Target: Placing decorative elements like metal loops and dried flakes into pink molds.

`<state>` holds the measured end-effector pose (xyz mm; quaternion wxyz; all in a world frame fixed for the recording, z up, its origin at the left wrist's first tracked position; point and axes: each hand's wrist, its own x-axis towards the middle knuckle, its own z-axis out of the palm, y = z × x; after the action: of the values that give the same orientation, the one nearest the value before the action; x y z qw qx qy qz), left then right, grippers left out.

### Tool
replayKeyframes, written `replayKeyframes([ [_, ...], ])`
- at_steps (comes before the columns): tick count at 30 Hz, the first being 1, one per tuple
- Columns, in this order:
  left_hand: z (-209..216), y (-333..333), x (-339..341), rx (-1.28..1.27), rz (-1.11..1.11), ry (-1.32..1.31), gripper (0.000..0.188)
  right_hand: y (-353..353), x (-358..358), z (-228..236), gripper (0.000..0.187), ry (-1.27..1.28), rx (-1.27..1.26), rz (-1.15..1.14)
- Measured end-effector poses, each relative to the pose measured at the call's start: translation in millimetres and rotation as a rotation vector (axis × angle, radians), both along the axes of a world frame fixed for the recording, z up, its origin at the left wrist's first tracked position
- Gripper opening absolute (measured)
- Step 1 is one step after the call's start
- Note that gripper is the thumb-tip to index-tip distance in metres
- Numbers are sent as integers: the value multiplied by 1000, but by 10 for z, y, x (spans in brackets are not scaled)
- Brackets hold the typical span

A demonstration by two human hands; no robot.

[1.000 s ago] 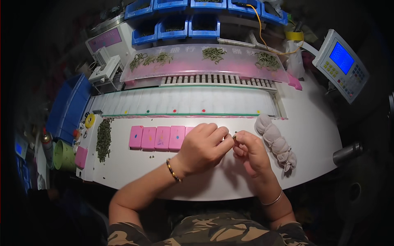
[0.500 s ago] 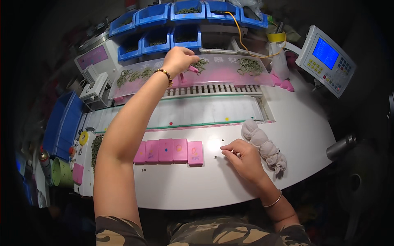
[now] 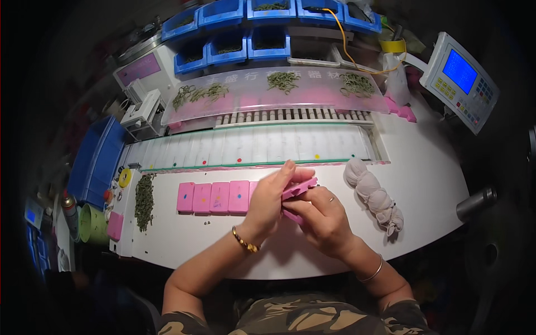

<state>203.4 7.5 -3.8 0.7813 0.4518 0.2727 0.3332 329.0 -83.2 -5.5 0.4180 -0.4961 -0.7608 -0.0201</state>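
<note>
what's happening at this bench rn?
A person has both hands on a pink block over the white table: the left hand holds it, the right hand has its fingers against it. Pink shows above and below those fingers; whether it's one piece is hidden. Left of them, a row of pink blocks and a dark green pile; to the right, a twisted pale cloth.

The left hand (image 3: 269, 204) and the right hand (image 3: 326, 220) cover much of the pink piece (image 3: 300, 188), so we cannot see its whole shape. The left hand hides the right end of the pink blocks (image 3: 219, 197). Small bits (image 3: 207, 223) on the desk (image 3: 178, 240) are too tiny for us to name. The lower edge cuts the shirt (image 3: 301, 319).
</note>
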Motion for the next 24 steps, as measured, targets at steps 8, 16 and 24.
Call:
replayKeyframes([
  [8, -150, -107, -147, -199, -196, -41, 69, -169, -66, -11, 32, -97, 31, 10],
  [16, -115, 106, -128, -367, -115, -199, 73, -372, 258, -91, 35, -499, 238, -77],
  [24, -130, -2, -184, -240, -148, 8, 72, -232, 1195, -44, 67, -163, -490, -399],
])
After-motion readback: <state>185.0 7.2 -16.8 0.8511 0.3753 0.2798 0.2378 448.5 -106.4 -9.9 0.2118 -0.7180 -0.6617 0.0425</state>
